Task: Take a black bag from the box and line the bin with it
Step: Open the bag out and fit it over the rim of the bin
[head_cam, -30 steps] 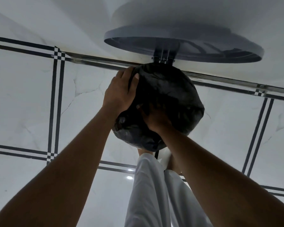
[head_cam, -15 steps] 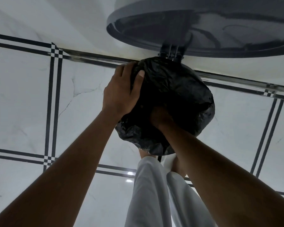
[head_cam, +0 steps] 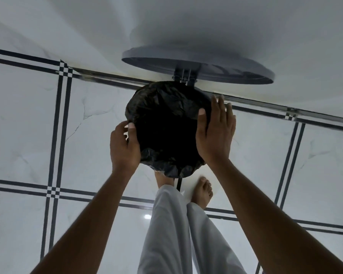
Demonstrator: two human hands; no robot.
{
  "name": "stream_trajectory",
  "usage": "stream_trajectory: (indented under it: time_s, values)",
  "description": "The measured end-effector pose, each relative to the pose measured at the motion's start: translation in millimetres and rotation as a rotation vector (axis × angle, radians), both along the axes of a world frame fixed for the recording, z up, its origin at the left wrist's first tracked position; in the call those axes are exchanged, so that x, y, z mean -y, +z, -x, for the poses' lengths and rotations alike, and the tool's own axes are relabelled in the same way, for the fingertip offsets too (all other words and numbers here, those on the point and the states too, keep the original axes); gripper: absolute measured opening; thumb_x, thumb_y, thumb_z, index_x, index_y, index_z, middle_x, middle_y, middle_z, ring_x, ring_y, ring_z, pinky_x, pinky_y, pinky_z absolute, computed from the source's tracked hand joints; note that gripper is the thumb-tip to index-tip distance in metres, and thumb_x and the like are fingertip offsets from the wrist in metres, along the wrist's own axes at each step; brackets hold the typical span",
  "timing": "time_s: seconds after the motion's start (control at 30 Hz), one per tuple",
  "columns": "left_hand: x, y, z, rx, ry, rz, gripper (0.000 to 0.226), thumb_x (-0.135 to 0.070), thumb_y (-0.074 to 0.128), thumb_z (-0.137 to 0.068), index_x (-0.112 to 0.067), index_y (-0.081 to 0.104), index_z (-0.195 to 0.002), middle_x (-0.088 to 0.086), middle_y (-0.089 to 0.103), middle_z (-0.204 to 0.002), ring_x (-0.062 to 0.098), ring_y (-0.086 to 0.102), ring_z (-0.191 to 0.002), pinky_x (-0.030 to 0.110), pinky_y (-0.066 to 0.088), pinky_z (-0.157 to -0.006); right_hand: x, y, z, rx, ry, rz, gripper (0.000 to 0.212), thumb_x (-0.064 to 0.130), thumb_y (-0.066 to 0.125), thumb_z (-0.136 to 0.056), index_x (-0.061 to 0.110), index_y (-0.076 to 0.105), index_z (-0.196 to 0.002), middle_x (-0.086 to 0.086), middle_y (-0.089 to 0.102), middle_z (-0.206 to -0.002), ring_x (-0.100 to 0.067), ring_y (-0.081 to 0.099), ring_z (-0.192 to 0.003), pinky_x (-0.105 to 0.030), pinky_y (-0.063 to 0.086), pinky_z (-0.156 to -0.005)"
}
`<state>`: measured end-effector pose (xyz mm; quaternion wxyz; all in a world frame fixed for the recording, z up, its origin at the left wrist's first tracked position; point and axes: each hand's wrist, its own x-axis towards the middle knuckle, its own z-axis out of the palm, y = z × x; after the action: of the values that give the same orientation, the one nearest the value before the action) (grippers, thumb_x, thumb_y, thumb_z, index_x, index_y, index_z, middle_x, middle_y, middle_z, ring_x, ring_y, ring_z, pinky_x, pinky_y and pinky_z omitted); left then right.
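At frame centre, a crinkled black plastic bag [head_cam: 166, 127] lines the round bin. The left hand [head_cam: 124, 147] pinches the bag's rim in its grip; the right hand [head_cam: 216, 133] presses it with straight fingers.

I see the bag [head_cam: 167, 107] over the bin's rim, lid [head_cam: 198, 65] raised behind it, left hand [head_cam: 124, 147] and right hand [head_cam: 215, 135] on either side, feet [head_cam: 202, 191] on the floor [head_cam: 28, 119] below.

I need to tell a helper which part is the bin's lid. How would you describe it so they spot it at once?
Start at the white wall above the tiled floor. Against it stands the bin, its mouth covered by the black bag. The lid is the grey round disc hinged open just above the bag, the only grey thing there.
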<state>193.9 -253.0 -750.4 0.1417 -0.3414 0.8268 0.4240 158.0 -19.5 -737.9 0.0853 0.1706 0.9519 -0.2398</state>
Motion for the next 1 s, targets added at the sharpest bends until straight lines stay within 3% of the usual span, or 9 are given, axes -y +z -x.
stream_trajectory:
  time_s: [0.13,0.23,0.3,0.4,0.53,0.7,0.73,0.83,1.0]
  values:
    - [2,-8,22,0.161,0.134,-0.159,0.059,-0.062,0.036,-0.114,-0.018,0.072,-0.132,0.002,0.073,-0.129,0.028,0.066,-0.122,0.048,0.052,-0.112,-18,-28,26,0.123,-0.063,0.161,0.056,0.047,0.030,-0.119,0.025,0.040,-0.169,-0.006,0.045,-0.173,-0.028,0.039,-0.161,-0.047,0.034,-0.129]
    - [5,-12,40,0.267,0.143,-0.119,0.071,-0.066,0.029,-0.112,-0.014,0.070,-0.137,0.009,0.072,-0.134,0.034,0.064,-0.125,0.051,0.050,-0.114,-26,-27,44,0.173,-0.175,0.310,0.044,0.049,0.035,-0.118,0.026,0.067,-0.137,0.007,0.073,-0.120,-0.028,0.065,-0.125,-0.033,0.044,-0.095]
    - [6,-12,56,0.195,0.152,-0.031,0.066,-0.062,0.034,-0.112,-0.010,0.068,-0.135,0.007,0.071,-0.131,0.031,0.063,-0.123,0.043,0.049,-0.109,-29,-26,51,0.209,-0.290,0.410,0.047,0.051,0.036,-0.117,0.022,0.073,-0.114,0.013,0.068,-0.095,-0.024,0.066,-0.104,-0.033,0.042,-0.085]
    - [4,-6,87,0.029,0.109,-0.003,0.054,-0.061,0.048,-0.109,-0.019,0.069,-0.136,0.000,0.071,-0.136,0.022,0.065,-0.126,0.037,0.048,-0.106,-36,-33,59,0.247,-0.417,0.504,0.052,0.051,0.043,-0.114,0.012,0.073,-0.097,0.005,0.071,-0.085,-0.021,0.066,-0.089,-0.036,0.047,-0.082]
    - [-5,-3,125,0.124,-0.020,-0.160,0.041,-0.057,0.070,-0.101,-0.018,0.081,-0.107,-0.002,0.081,-0.109,0.019,0.076,-0.103,0.035,0.058,-0.097,-47,-38,76,0.363,-0.554,0.539,0.039,0.039,0.058,-0.103,0.018,0.067,-0.072,0.004,0.066,-0.078,-0.022,0.061,-0.085,-0.035,0.045,-0.080]
    - [-8,-13,153,0.271,0.025,-0.249,0.029,-0.039,0.082,-0.095,-0.010,0.083,-0.102,0.004,0.082,-0.104,0.023,0.078,-0.097,0.036,0.064,-0.093,-52,-50,93,0.497,-0.544,0.565,0.036,0.037,0.056,-0.106,0.008,0.077,-0.105,-0.009,0.074,-0.108,-0.030,0.071,-0.108,-0.038,0.053,-0.091]
    - [-9,-15,155,0.273,0.014,-0.211,0.031,-0.041,0.079,-0.098,-0.010,0.083,-0.102,0.002,0.079,-0.100,0.022,0.076,-0.096,0.034,0.061,-0.090,-52,-48,95,0.475,-0.524,0.546,0.042,0.041,0.053,-0.109,0.007,0.077,-0.110,-0.008,0.073,-0.106,-0.029,0.070,-0.105,-0.038,0.052,-0.090]
    - [-12,-11,143,0.206,0.009,0.001,0.042,-0.052,0.063,-0.104,-0.013,0.078,-0.107,0.000,0.079,-0.109,0.025,0.073,-0.106,0.036,0.055,-0.096,-49,-31,84,0.311,-0.511,0.406,0.052,0.055,0.040,-0.114,0.018,0.068,-0.091,0.001,0.070,-0.095,-0.026,0.064,-0.100,-0.036,0.046,-0.086]
    - [-26,16,87,0.031,0.055,0.094,0.048,-0.051,0.045,-0.111,-0.015,0.072,-0.129,0.003,0.072,-0.130,0.024,0.065,-0.119,0.042,0.049,-0.104,-33,-7,27,0.070,-0.539,0.337,0.049,0.054,0.039,-0.113,0.024,0.068,-0.138,0.000,0.071,-0.141,-0.025,0.060,-0.136,-0.041,0.046,-0.111]
